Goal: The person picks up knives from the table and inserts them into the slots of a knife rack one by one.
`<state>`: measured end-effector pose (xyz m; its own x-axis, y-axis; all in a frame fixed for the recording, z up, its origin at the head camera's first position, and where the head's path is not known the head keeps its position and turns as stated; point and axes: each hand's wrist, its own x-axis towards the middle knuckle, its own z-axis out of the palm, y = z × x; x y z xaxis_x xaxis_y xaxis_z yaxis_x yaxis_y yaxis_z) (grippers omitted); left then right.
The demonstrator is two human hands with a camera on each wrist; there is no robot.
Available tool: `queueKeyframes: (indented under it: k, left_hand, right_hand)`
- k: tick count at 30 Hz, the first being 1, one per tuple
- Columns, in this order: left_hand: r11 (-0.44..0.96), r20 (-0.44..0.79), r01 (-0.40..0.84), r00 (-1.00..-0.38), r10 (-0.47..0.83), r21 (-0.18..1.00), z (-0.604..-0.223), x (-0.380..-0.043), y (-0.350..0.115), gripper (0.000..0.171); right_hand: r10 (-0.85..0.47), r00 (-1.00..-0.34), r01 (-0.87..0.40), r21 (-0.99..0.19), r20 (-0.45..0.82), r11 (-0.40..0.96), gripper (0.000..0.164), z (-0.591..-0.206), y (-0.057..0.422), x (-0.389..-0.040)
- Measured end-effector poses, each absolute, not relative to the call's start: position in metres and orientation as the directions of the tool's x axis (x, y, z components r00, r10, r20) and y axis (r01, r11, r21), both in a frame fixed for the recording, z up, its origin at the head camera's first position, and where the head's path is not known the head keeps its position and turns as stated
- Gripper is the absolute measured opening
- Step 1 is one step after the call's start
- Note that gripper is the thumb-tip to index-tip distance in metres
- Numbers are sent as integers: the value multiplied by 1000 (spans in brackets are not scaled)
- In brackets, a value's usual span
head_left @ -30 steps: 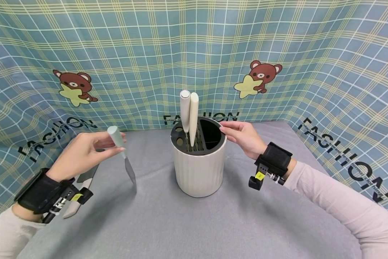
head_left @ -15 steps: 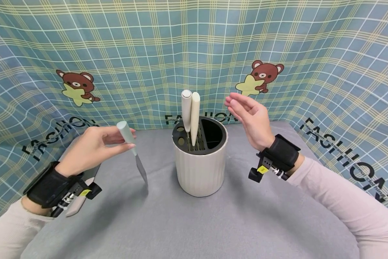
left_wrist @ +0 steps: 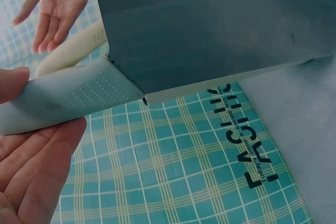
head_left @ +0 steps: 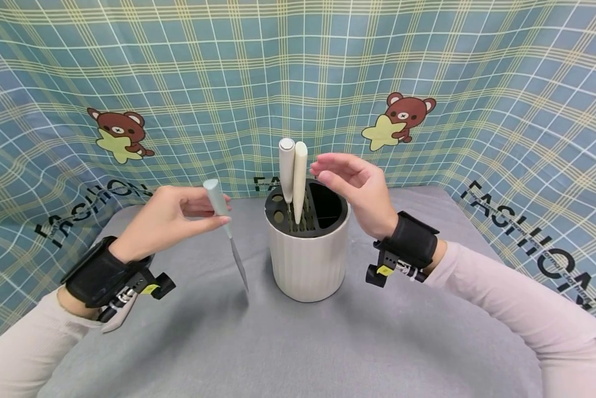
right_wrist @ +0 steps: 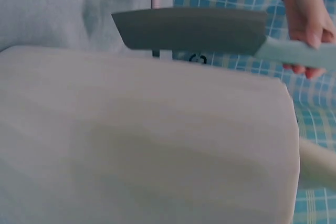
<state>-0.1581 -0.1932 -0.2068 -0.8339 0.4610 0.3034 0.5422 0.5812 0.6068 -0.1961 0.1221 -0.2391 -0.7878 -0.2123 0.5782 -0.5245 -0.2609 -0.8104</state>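
Observation:
My left hand [head_left: 178, 215] pinches a kitchen knife by its pale green handle [head_left: 215, 196], left of the holder. Its broad blade [left_wrist: 210, 35] hangs point down over the cloth in the head view. A ribbed white knife holder [head_left: 307, 271] stands upright in the middle, with a black slotted top. Two handles rise from the slots, one greyish white [head_left: 286, 168] and one cream [head_left: 300, 177]. My right hand [head_left: 359, 190] hovers over the right rim with loosely bent fingers, holding nothing. Its fingertips are close to the cream handle.
A pale handle [head_left: 121, 318] lies on the grey cloth [head_left: 298, 348], mostly hidden behind my left wrist. The holder's top has a large open compartment [head_left: 326, 204] on the right and round holes at the left. A checked curtain [head_left: 218, 83] encloses the back and sides.
My left hand has carried the knife rightward, nearer the holder. My right hand has let go of the rim, lifted away, then come back leftward over the top.

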Motion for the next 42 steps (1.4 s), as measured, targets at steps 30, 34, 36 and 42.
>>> queueKeyframes:
  k: [30,34,36,42]
  left_hand:
    - [498,320,626,-758,568,600,-181,-157,-149,18]
    - [476,337,644,-742,579,599,-179,-157,-146,19]
    - [464,348,654,-733,584,598,-178,-157,-144,19]
    - [434,353,656,-724,592,617,-176,-155,-140,23]
  right_hand:
    - [-447,-775,-441,-889,447,-123,40,-238,94,-180]
    - [-497,-762,-436,-896,415,-80,44,-237,93,-178]
    - [-523,-755,-439,-897,396,-45,46,-237,93,-177]
    - [-582,-738,-437,-899,343,24,44,-236,91,-174]
